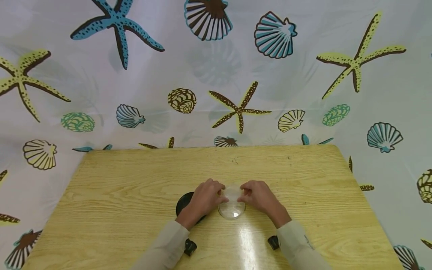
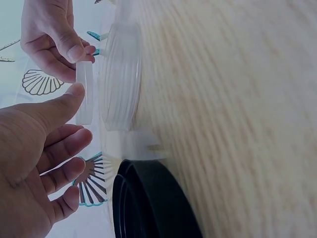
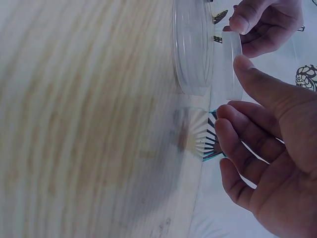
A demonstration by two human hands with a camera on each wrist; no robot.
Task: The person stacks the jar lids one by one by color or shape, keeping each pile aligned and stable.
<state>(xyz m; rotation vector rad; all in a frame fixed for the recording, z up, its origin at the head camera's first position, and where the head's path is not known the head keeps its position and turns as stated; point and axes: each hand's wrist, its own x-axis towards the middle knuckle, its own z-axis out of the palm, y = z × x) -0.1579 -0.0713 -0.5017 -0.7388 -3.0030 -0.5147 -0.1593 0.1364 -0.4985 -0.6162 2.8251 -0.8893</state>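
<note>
Both hands pinch a small translucent round lid, one at each side. My left hand has thumb and fingers at its left edge, and my right hand does the same at its right. Seen edge-on in the left wrist view, the lid is a shallow disc with a short rim. Just below it, a clear round shallow container sits on the table; in the right wrist view a gap separates the lid from this container. Partly hidden under the left forearm lies a round black lid-like piece.
A wood-grain table spans the lower view, its far edge near a white curtain printed with starfish and shells. Small black devices sit at the wrists. The black piece shows a raised stepped rim.
</note>
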